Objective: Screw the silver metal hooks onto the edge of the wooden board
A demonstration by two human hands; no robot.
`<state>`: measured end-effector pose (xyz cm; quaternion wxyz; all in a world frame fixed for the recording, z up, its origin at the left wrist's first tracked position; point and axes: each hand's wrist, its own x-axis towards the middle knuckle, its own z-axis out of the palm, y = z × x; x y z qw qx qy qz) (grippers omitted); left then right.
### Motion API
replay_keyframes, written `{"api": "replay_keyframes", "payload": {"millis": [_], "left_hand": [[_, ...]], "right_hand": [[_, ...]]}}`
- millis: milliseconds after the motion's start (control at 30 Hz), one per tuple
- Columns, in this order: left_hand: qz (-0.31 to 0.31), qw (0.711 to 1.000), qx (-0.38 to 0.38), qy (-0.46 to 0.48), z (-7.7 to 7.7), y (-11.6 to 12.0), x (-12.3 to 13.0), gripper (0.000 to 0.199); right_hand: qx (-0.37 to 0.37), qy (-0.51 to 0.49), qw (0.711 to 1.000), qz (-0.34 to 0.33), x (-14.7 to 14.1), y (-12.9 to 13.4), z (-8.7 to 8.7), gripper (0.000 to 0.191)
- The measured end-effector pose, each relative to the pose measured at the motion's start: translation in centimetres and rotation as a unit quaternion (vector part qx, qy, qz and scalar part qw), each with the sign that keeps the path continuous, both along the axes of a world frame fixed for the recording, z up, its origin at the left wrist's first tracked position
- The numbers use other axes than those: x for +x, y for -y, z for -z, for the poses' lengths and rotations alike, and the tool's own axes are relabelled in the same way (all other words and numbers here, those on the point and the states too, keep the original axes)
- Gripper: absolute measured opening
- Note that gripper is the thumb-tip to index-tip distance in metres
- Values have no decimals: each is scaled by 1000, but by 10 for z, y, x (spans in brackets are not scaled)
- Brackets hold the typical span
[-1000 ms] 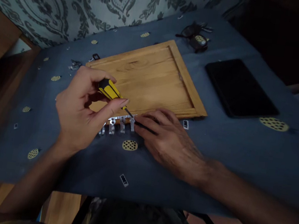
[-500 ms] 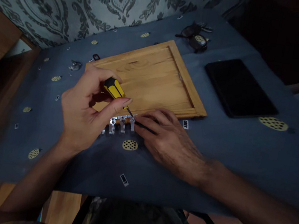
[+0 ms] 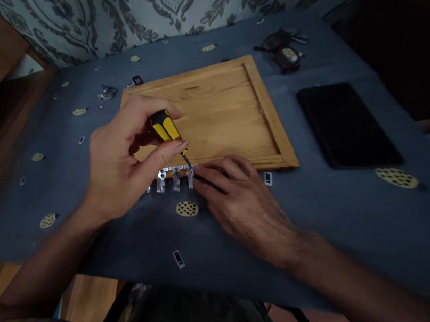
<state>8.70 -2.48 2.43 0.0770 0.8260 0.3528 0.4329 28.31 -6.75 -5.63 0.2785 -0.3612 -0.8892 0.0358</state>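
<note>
My left hand [image 3: 125,153] is closed around a screwdriver [image 3: 165,125] with a yellow and black handle, thumb and fingers pinching it. Its thin shaft slants down to the right, and the tip meets a shiny metal hook rail [image 3: 176,173] on the near edge of a wooden board [image 3: 214,112]. Several hooks on the rail point toward me. My right hand [image 3: 243,205] lies at the rail's right end, its fingers closed over that end against the board's edge. The fingers cover that part of the rail; my right thumb is hidden.
A black tablet [image 3: 349,127] lies right of the board. Dark sunglasses [image 3: 282,52] are at the back of the blue tablecloth [image 3: 261,286]. Small metal pieces [image 3: 107,93] and a small black item [image 3: 137,80] lie left of the board. A patterned curtain [image 3: 150,0] hangs behind.
The view has shifted very slightly. The screwdriver handle has turned a little in my left hand, its tip still at the same hook. My right hand has stayed in place.
</note>
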Motion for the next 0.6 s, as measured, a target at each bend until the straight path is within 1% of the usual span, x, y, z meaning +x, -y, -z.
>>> {"api": "replay_keyframes", "payload": {"millis": [167, 267, 400, 500, 600], "left_hand": [[-24, 1000, -6, 13, 2, 2, 0, 23], [-10, 1000, 5, 13, 3, 2, 1, 24], [-15, 1000, -3, 5, 2, 1, 1, 21], [5, 1000, 1, -14, -1, 0, -2, 23], [30, 999, -32, -30, -1, -1, -6, 29]], "right_hand": [[-1, -12, 1000, 1, 0, 0, 0, 29], [2, -13, 1000, 0, 0, 0, 0, 31], [-1, -11, 1000, -2, -1, -1, 1, 31], [-12, -8, 1000, -4, -1, -1, 1, 32], [-16, -6, 1000, -4, 0, -1, 1, 33]]}}
